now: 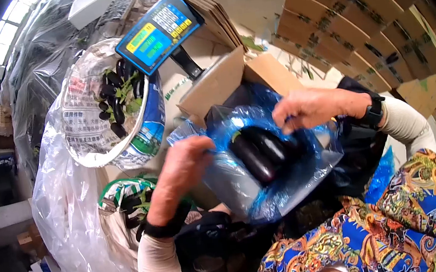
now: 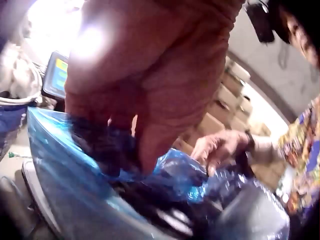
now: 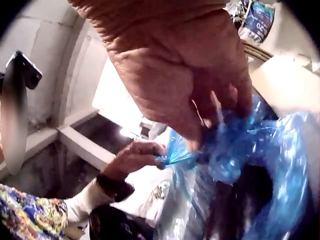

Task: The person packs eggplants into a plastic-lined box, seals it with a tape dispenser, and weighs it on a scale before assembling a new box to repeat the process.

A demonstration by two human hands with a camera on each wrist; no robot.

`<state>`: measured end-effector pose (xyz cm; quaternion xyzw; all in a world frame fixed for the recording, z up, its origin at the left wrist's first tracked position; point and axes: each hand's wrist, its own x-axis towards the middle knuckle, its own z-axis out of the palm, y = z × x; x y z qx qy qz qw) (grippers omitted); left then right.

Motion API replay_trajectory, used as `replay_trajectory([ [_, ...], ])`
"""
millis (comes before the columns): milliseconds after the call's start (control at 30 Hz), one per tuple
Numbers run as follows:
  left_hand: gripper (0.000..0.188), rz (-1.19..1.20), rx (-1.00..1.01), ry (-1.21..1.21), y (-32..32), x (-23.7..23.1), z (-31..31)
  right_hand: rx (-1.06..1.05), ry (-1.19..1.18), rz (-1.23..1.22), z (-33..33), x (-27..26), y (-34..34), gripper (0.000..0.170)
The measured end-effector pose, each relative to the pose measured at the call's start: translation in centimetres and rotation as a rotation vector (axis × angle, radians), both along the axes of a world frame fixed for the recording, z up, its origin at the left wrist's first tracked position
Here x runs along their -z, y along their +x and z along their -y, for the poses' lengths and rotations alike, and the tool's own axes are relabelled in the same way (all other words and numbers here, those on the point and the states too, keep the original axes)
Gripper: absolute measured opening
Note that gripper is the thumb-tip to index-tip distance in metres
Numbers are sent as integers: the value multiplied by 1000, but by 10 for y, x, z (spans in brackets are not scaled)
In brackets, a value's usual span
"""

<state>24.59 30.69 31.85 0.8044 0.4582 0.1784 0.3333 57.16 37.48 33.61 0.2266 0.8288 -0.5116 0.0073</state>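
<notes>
Two eggplants [image 1: 252,158] lay side by side in the blue bag [image 1: 228,177], between the left hand [image 1: 184,164] and right hand [image 1: 315,109], neither clearly nearer; both pinched the bag's edge. Their long axes ran roughly parallel, slanting away from the person, the visible green stem end toward the scale [image 1: 159,33].

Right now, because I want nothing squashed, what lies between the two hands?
In the head view, the open mouth of the blue plastic bag lies between the left hand and the right hand, with two dark eggplants showing in it.
</notes>
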Motion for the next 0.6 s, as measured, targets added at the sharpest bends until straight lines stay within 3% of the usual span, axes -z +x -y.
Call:
replay_trajectory([
  [67, 13, -471, 293, 0, 22, 9, 19, -234, -13, 182, 20, 11, 2, 5],
  [100, 13, -623, 379, 25, 27, 10, 26, -250, 10, 211, 29, 17, 5, 8],
  [200, 16, -311, 11, -222, -6, 18, 13, -36, 151, 144, 28, 23, 18, 10],
  [233, 22, -227, -201, -166, -24, 22, 3, 54, 280, 58, 26, 22, 21, 13],
  [267, 28, -137, -413, -105, -39, 25, -6, 141, 335, 192, 26, 6, 25, 16],
  [333, 43, -184, -631, 3, -50, 33, -16, 253, 557, 118, 29, 7, 41, 23],
  [467, 46, -107, -540, -188, -65, 82, -21, 324, 584, 86, 41, 19, 62, 31],
  [500, 26, 1, -579, -468, -57, 67, -17, 337, 570, 92, 46, 20, 66, 32],
  [600, 17, 255, -709, -565, -83, 62, -8, 385, 428, 158, 62, 19, 78, 35],
])
